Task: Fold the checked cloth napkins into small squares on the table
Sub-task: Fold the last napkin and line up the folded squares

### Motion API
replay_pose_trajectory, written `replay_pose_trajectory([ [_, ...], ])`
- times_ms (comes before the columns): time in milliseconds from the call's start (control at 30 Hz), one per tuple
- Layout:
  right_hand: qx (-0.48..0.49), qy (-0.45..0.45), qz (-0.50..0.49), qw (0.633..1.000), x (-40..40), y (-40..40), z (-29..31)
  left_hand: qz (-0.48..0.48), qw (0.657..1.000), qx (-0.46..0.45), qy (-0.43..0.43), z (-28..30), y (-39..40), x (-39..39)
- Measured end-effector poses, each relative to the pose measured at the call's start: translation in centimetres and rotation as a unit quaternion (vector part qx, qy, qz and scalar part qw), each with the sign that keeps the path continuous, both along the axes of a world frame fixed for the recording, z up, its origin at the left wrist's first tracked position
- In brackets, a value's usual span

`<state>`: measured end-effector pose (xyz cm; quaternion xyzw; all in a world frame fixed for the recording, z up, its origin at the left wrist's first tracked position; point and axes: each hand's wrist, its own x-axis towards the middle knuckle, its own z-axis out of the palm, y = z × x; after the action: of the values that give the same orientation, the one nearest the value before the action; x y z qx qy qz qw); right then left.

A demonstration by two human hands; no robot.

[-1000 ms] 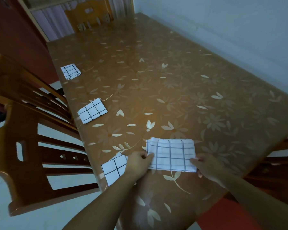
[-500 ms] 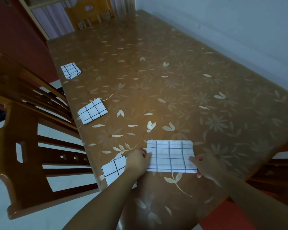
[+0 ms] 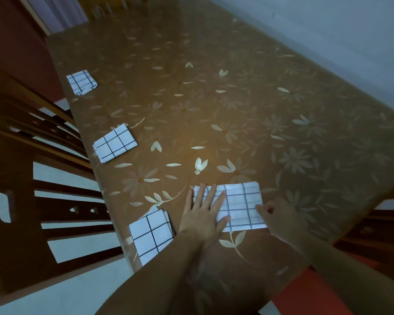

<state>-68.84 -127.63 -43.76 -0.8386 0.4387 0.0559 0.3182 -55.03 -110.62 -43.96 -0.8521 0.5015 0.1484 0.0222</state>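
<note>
Your left hand (image 3: 203,214) lies flat, fingers straight, pressing the checked napkin (image 3: 239,206), a folded white rectangle near the table's (image 3: 214,98) front edge. Your right hand (image 3: 276,215) pinches its right edge. Three folded squares (image 3: 115,142) line the left edge.

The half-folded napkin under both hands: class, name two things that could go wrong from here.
1. The left hand lies flat on the half-folded napkin while the right hand pinches its right edge; a pull could shift the layers and skew the fold.
2. The nearest folded napkin sits at the table edge; the left forearm might knock it off.
</note>
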Motion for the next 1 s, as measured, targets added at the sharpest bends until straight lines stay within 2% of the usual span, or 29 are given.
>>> replay_pose_trajectory([
  [67, -0.003, -0.001, 0.007, 1.0, 0.1, -0.2, 0.2, 0.016, 1.0, 0.01, 0.002, -0.5, 0.2, -0.3],
  [133, -0.073, 0.002, 0.05, 0.996, 0.2, -0.3, 0.9, 0.022, 1.0, 0.009, 0.002, -0.8, 0.2, -0.3],
  [233, -0.183, -0.1, 0.088, 0.974, 0.8, 1.3, 2.4, 0.024, 1.0, 0.003, 0.0, -1.1, 0.1, -0.4],
  [300, -0.194, -0.176, 0.155, 0.953, 2.5, 4.0, 3.2, 0.018, 1.0, -0.002, -0.003, -1.2, 0.2, -0.2],
  [333, -0.184, -0.186, 0.196, 0.945, 3.6, 5.3, 3.2, 0.011, 1.0, -0.001, -0.004, -1.3, 0.3, -0.2],
  [400, -0.145, -0.163, 0.248, 0.944, 5.6, 7.1, 2.3, -0.002, 1.0, 0.006, -0.008, -1.5, 0.4, -0.3],
  [467, -0.115, -0.109, 0.245, 0.957, 6.7, 7.4, 1.0, 0.002, 1.0, 0.0, -0.003, -1.4, 0.4, -0.3],
  [600, -0.186, -0.008, 0.277, 0.943, 5.5, 4.8, -1.1, 0.009, 1.0, -0.011, -0.002, -1.4, 0.3, -0.3],
  [733, -0.213, 0.063, 0.285, 0.933, 3.1, 0.5, -0.9, 0.023, 1.0, -0.01, -0.002, -1.3, 0.1, -0.3],
  [900, -0.211, 0.093, 0.311, 0.922, 2.7, -0.4, -0.5, 0.016, 1.0, 0.016, -0.008, -1.0, 1.1, 1.4],
  [1000, -0.214, 0.093, 0.318, 0.919, 2.6, -0.4, -0.4, -0.045, 0.997, 0.058, -0.033, -0.3, 1.9, 2.6],
])
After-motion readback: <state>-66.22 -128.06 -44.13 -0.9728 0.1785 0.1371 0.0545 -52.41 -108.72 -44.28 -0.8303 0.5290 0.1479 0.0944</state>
